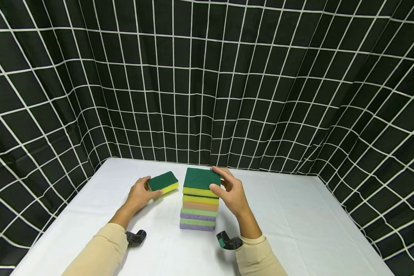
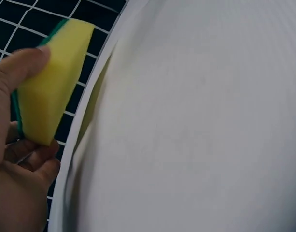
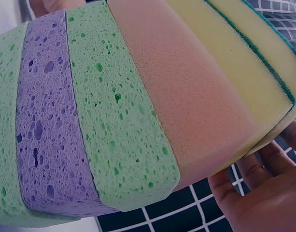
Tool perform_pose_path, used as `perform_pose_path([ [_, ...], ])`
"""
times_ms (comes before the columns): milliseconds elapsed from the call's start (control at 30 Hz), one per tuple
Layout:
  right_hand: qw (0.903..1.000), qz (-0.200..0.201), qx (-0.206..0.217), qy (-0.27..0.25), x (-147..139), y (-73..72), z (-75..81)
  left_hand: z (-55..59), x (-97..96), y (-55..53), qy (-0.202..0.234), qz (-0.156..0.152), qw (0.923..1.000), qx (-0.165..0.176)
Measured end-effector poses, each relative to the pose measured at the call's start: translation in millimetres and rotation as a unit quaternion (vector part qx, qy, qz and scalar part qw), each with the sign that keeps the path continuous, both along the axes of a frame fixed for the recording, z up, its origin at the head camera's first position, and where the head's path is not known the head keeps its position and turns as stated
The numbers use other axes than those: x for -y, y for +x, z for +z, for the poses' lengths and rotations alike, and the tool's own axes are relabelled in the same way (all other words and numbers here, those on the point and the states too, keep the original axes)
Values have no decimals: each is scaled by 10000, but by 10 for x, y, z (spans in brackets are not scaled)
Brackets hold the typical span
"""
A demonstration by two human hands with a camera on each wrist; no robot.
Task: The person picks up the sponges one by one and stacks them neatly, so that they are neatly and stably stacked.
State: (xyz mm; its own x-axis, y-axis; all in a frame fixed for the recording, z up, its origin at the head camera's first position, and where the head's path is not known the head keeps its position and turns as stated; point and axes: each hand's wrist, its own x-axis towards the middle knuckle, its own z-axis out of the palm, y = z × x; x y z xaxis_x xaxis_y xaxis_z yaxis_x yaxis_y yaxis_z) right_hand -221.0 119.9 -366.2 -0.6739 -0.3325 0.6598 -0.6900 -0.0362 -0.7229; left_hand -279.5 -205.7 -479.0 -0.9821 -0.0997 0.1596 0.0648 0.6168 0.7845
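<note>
My left hand [image 1: 140,194] pinches a yellow sponge with a green scouring pad [image 1: 163,181] between thumb and fingers, left of the stack. In the left wrist view its yellow side [image 2: 58,82] shows, with the thumb over the pad side. A stack of several sponges stands upright. On top is a yellow sponge with a dark green pad [image 1: 201,179]; under it come another yellow one, a peach sponge [image 3: 186,82], then light green [image 3: 119,111] and purple [image 3: 53,111] ones. My right hand [image 1: 235,193] grips the top sponge at its right end, thumb in front, forefinger behind.
A white cloth covers the table [image 1: 289,214]. Black curtains with a white grid [image 1: 207,84] surround its back and sides. A black wrist camera mount [image 1: 136,237] sits on the left wrist, another mount [image 1: 229,241] on the right, close to the stack's base.
</note>
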Motion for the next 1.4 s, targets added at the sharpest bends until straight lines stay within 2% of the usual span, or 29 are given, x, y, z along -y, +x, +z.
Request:
perform_pose_path([
  [200,10000,-6,-5,-4,-3,-7,4,129,49,87,259,-35,9992,-294],
  [700,10000,-81,6,44,-10,8,19,393,170,283,520,46,9940,-963],
  [1133,10000,-85,-33,27,-8,-7,10,793,139,466,566,-168,9822,-1781],
  [1400,10000,-63,-10,47,-3,1,12,1017,106,561,655,-360,9770,-1998],
])
